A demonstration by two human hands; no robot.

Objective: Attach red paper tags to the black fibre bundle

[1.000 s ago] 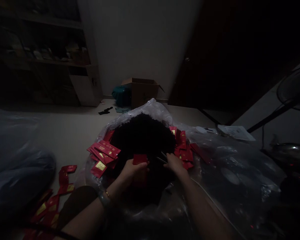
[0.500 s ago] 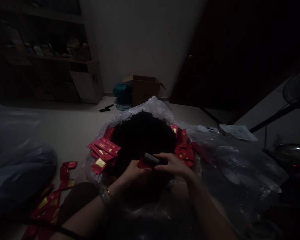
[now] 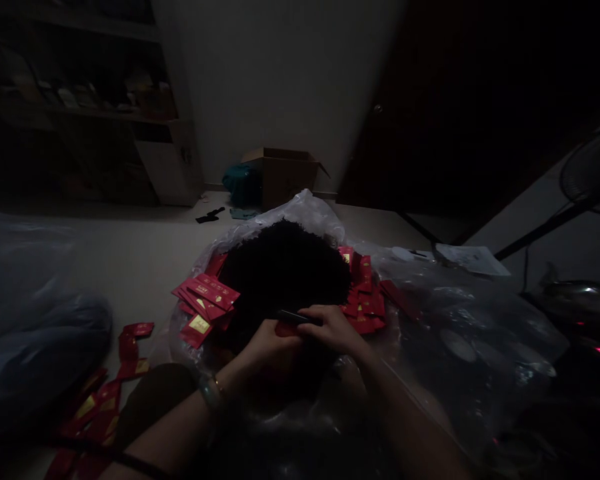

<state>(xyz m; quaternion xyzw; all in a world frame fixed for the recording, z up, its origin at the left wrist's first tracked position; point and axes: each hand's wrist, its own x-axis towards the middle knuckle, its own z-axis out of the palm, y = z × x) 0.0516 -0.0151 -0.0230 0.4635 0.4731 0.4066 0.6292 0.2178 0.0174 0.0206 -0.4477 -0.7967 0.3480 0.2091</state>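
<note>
Change is seen at the centre of the frame, just below the middle: a slim dark tool (image 3: 295, 317), whose material cannot be told, has been brought over the upper end of a small red packet (image 3: 286, 329), whereas a second ago the two were held apart. By this, the work in hand is judged to have passed from reaching to working at the packet's end. The tool is pinched between the thumb and fingers of the bare right hand (image 3: 333, 327); the packet is gripped by the bent thumb and fingers of the bare left hand (image 3: 267, 343), its lower part being lost in shadow. Whether tool and packet are touching cannot be told. Compared with half a second ago, the tool's pale flat face is no longer shown, only a narrow dark edge. Unchanged are the tall heap of black shredded-looking material (image 3: 285, 267) at mid-frame, the crinkled translucent plastic sheeting (image 3: 305, 203) behind it, and the flat red-and-gold packets piled at its left (image 3: 210, 293) and right.
</note>
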